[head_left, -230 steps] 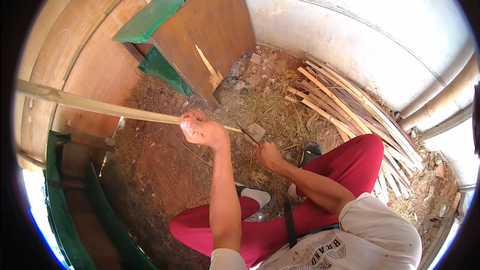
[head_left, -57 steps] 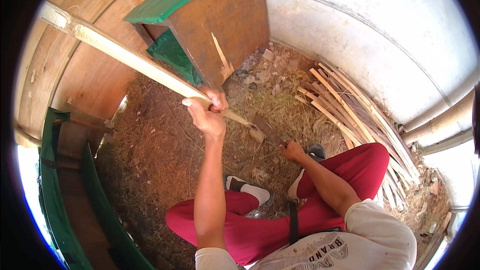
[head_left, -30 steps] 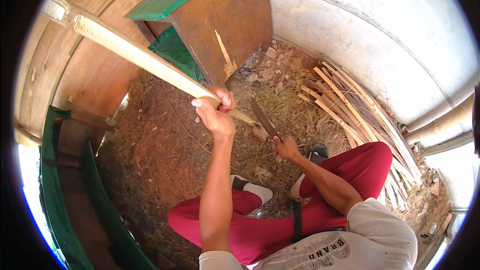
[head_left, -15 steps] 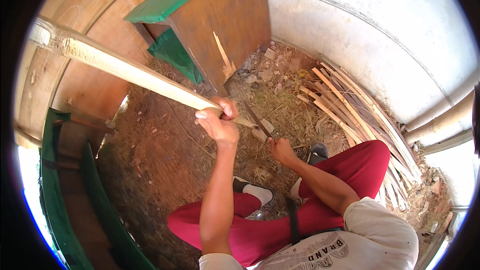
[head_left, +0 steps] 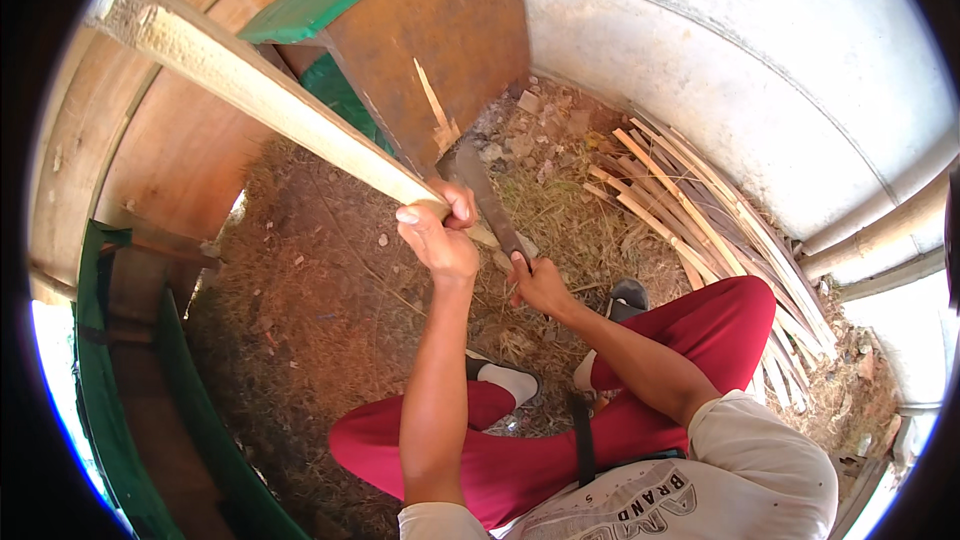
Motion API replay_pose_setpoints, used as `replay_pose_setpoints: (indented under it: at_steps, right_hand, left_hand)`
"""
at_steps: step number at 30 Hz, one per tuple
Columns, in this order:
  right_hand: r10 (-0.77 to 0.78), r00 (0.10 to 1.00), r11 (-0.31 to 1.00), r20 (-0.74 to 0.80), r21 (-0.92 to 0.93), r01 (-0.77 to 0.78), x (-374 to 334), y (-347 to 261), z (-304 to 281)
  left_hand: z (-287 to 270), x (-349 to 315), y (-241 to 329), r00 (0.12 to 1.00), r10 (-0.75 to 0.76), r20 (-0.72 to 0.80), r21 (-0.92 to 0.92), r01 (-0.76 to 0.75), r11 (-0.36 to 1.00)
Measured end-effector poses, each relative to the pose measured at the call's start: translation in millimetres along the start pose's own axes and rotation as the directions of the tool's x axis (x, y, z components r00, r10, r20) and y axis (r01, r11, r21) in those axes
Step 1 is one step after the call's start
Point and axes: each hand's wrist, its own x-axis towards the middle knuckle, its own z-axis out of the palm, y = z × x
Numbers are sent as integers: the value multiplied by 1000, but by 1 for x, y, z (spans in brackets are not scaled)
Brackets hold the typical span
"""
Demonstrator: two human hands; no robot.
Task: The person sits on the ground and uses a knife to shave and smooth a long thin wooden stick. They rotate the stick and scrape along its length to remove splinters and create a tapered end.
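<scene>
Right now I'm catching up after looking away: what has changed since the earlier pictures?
Since the first picture, the far end of the pole has swung upward in view. Since the second, the right hand has carried the knife forward and left. Nothing was let go: the left hand still grips the pole. The cabinet and pile of strips stayed put.

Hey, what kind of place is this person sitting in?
Probably a makeshift shed or small work enclosure: the earth floor is strewn with dry grass, a curved-looking pale wall rises beside it, and long strips lie piled there.
</scene>
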Motion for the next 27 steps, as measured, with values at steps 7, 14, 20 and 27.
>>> replay_pose_setpoints:
  at_steps: [7,14,20,27]
  right_hand:
    - [-113,991,944,-68,-318,86,-1,-14,-5]
    - [-290,944,867,-156,-459,191,-4,-9,-2]
    - [-379,899,859,-218,-444,255,-8,-19,-9]
    - [-437,878,804,-193,-522,286,-3,-15,-7]
  left_hand:
    - [-11,3,-2,1000,-6,28,-22,7,1000]
    - [4,1,-2,1000,7,-8,14,-7,1000]
    - [3,5,-4,1000,3,-22,11,-3,1000]
    - [15,4,-3,998,8,-67,65,-3,998]
